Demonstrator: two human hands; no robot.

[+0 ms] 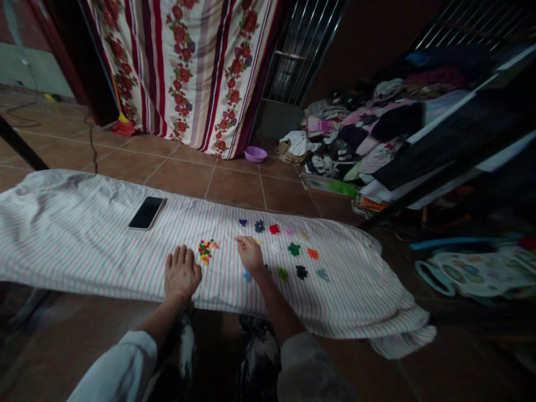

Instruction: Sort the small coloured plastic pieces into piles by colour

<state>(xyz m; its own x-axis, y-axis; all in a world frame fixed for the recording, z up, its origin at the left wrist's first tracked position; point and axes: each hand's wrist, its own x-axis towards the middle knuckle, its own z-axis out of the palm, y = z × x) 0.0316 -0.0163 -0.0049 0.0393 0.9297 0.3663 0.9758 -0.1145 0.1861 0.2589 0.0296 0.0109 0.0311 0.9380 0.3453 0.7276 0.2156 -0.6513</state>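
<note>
My left hand [183, 273] lies flat on the striped cloth [125, 262], fingers stretched forward and slightly apart. Just to its right is a mixed pile of small red, yellow, green and orange pieces [205, 251], too small to name. My right hand [250, 254] is over the cloth right of that pile, its fingers pinched together; what they hold, if anything, I cannot make out. Around and beyond it are small heaps sorted by colour, among them a red heap [274, 229], a dark green heap [293, 249], an orange heap [312, 253] and a black heap [301, 272]. My right hand partly hides a yellow heap.
A phone [147, 213] lies on the cloth at left. Beyond the cloth is a tiled floor [188, 170] with a purple basin [255, 154] near a floral curtain [180, 72]. Piled clothes [355, 128] fill the right back. A dark bar [419, 192] slants at right.
</note>
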